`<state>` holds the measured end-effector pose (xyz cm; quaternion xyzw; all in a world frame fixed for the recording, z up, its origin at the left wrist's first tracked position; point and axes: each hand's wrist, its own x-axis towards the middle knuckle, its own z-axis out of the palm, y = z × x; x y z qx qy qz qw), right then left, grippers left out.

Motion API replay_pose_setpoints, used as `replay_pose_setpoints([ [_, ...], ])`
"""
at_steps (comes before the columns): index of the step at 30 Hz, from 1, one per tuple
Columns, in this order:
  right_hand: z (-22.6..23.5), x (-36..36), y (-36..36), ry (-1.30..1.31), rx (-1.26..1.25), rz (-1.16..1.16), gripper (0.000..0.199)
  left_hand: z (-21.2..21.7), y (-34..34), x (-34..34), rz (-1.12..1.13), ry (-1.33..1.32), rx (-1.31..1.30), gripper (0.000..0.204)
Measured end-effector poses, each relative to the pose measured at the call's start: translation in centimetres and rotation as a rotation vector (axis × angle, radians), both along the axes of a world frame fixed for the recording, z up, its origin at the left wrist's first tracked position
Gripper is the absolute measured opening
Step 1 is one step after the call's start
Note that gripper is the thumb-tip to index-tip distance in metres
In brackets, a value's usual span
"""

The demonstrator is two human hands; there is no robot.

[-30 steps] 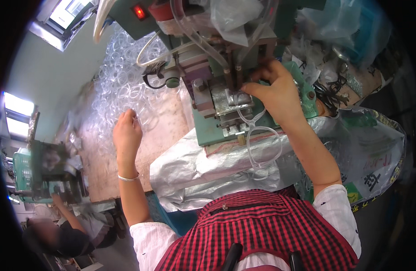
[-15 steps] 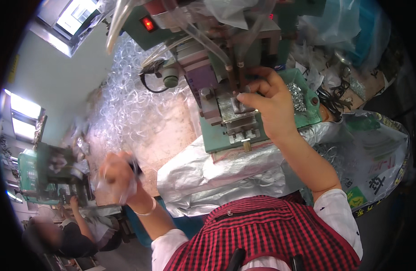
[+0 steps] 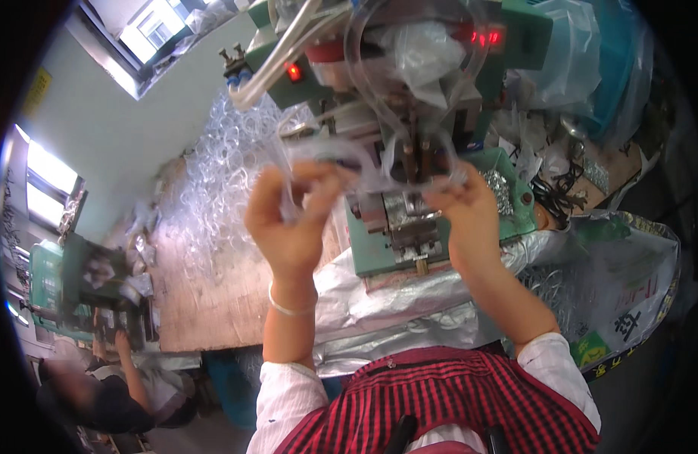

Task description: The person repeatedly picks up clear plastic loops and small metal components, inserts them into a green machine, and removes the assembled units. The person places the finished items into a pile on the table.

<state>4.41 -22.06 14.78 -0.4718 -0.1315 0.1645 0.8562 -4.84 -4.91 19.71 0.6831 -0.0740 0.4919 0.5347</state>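
A loop of clear plastic tubing is held up between both hands in front of the green machine. The left hand is closed around one end of the tubing, fingers curled tight; a moment earlier it was down at the left, low over the wooden desk, and it has since been raised to the level of the machine. The right hand is pinched on the other end of the tubing, just in front of the machine's metal fixture, where it was already working before. The tubing is thus lifted clear of the desk and stretched across the front of the fixture, which suggests that a fresh piece has been picked up and is being brought to the machine. A heap of similar clear tubing lies on the desk behind the left hand. Silver foil bags are spread below the machine. Another person is seated at the far left.
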Motion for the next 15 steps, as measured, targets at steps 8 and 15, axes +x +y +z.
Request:
replay_pose_setpoints([
  [8, -8.4, 4.9, -8.5, -0.534, -0.874, -0.276, 0.029, -4.2, -4.1, 0.3, -0.081, -0.183, 0.828, 0.024],
  [15, -7.3, 7.8, -8.8, -0.644, -0.684, -0.434, 0.022, -6.3, -4.2, 2.3, -0.093, -0.156, 0.804, 0.021],
])
